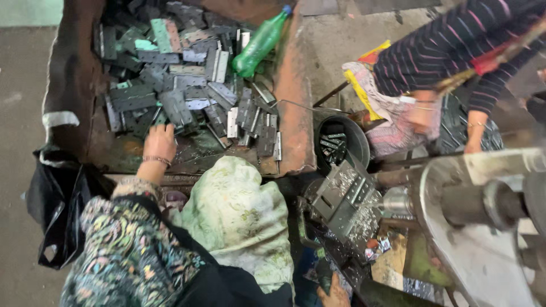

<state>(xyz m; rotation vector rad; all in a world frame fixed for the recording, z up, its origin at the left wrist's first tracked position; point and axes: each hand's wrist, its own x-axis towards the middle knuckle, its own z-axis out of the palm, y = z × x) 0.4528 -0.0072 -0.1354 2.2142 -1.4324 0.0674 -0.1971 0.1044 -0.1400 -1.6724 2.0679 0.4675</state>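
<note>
My left hand (159,142) reaches into a rusty metal tray (293,96) and rests at the near edge of a heap of grey metal hinge plates (187,85). Its fingertips touch the plates, with nothing clearly gripped. A bangle sits on that wrist, and the sleeve has a floral pattern. My right hand (334,295) shows only partly at the bottom edge, beside a dark piece below the metal fixture (341,196) of a machine. Its grip is hidden.
A green plastic bottle (259,42) lies on the heap. A black bucket (359,142) holds more plates. Pale cloth (239,219) covers my lap. A co-worker's striped sleeve (455,45) is at the upper right. A grey machine (483,216) fills the right, and a black bag (54,204) hangs at the left.
</note>
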